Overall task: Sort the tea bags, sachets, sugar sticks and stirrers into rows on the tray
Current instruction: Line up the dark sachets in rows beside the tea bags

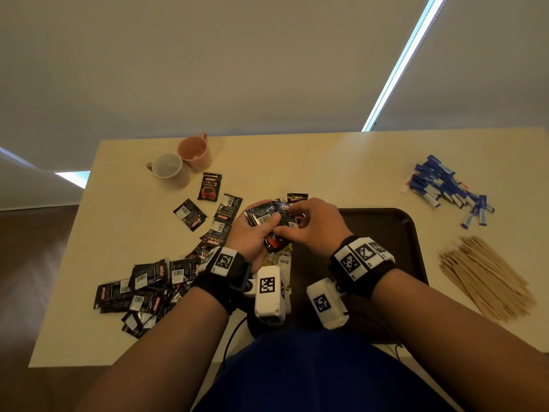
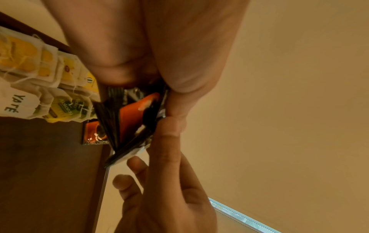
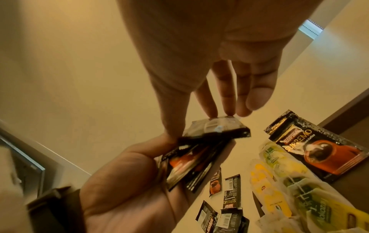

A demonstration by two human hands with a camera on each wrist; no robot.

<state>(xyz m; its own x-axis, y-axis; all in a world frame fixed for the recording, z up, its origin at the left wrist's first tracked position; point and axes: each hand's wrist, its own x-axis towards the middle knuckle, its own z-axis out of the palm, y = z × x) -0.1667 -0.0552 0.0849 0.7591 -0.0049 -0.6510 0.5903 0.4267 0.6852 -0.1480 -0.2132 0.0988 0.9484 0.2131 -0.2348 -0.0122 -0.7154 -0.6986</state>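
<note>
Coffee sachets (image 1: 269, 217): black foil-look film, glossy, catching white glints; crimped, ridged end seals (clearest on the one lying face-up in the right wrist view (image 3: 317, 146)); white printed barcode patches.
Tea bags (image 3: 279, 186): thin matt paper envelopes, yellow and green print, with fine white string.
Sugar sticks (image 1: 445, 185): blue and white wrappers, slight sheen; paper or film cannot be told.
Stirrers (image 1: 487, 278): pale bare wood, matt, unvarnished look.
Tray (image 1: 395, 227): dark brown, smooth, faint sheen, plastic by its look.
Mugs (image 1: 181, 162): pink glazed ceramic, smooth; one white inside.
Table (image 1: 326, 162): cream, smooth, matt.
Wrist straps (image 1: 219, 281): black cloth, carrying white hard plastic blocks.
</note>
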